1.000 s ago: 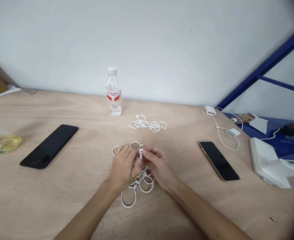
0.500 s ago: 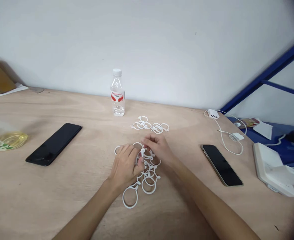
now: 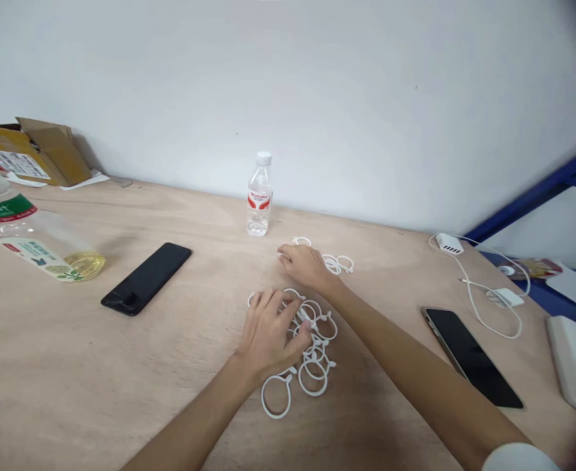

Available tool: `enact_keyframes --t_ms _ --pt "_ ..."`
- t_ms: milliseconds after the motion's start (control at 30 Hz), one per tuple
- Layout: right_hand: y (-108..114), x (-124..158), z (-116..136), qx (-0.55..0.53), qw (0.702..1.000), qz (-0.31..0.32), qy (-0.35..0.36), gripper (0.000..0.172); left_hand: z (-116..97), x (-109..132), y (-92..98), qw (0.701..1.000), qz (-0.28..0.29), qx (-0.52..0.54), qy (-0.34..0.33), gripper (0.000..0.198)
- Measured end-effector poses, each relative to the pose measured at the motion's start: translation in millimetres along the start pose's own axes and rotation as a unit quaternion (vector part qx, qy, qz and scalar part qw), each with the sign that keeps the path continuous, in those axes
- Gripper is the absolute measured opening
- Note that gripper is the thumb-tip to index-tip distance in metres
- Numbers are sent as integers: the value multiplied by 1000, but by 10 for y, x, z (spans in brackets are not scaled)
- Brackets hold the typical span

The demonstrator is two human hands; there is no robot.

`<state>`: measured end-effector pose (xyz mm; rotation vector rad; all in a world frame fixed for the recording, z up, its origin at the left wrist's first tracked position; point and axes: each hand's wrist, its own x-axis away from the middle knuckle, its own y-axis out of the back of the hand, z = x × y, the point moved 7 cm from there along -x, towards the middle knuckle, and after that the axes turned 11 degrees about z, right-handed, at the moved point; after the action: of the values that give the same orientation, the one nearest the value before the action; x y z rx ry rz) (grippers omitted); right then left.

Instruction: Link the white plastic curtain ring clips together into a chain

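A loose pile of white plastic rings (image 3: 313, 378) with small tabs lies on the wooden table (image 3: 194, 366). Over the left side of this pile rests my left hand (image 3: 271, 330), its fingers apart and nothing seen held in it. Farther back is a smaller group of white rings (image 3: 345, 263). My right hand (image 3: 303, 263) reaches over the left part of that group, fingers bent and pointing left. Whatever lies under its fingertips is hidden.
Behind the rings stands a clear water bottle (image 3: 259, 199). To the left are a black phone (image 3: 148, 278), a larger bottle (image 3: 37, 232) and a cardboard box (image 3: 47, 154). A second phone (image 3: 471, 356), a white cable and a charger (image 3: 449, 244) are at the right.
My right hand has moved from the near pile to the far group of rings. My left hand's fingers have opened above the near pile. The view has turned left.
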<state>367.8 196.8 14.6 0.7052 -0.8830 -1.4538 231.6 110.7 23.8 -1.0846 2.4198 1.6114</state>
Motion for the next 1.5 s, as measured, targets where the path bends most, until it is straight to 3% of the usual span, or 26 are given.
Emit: enact_keyframes --t_ms 200,267,333,400,533,667,733,833,933,1100,1233,1500 --pt "171 395 60 -175 982 -36 59 35 102 9 61 997 -46 49 39 21" --pt "169 600 42 -319 944 -14 82 32 182 29 97 991 -87 74 70 23" --pt "104 791 34 -465 880 30 93 28 248 55 122 983 -124 99 96 27" --pt "3 950 51 -541 833 77 92 26 280 69 125 975 -139 132 110 32" --pt "-182 1120 92 -593 792 117 86 24 207 40 115 974 -109 184 72 32" --pt "-253 1150 84 -629 768 105 62 27 72 7 175 989 -102 110 2 35" --pt "-234 1152 75 -624 775 91 53 30 17 9 206 991 -118 58 -31 34" --pt "-156 1161 56 -565 823 50 35 32 -50 10 186 991 -105 28 -75 30" --pt "-111 1183 80 -526 850 36 25 28 -30 15 175 992 -91 55 -61 29" --pt "-60 1222 166 -497 865 32 55 28 95 1 117 995 -41 94 20 52" --pt "-42 1228 187 -475 878 29 60 26 60 -24 3 990 20 140 -10 62" --pt "-63 1217 230 -496 863 57 77 23 49 -19 -88 979 44 197 -23 63"
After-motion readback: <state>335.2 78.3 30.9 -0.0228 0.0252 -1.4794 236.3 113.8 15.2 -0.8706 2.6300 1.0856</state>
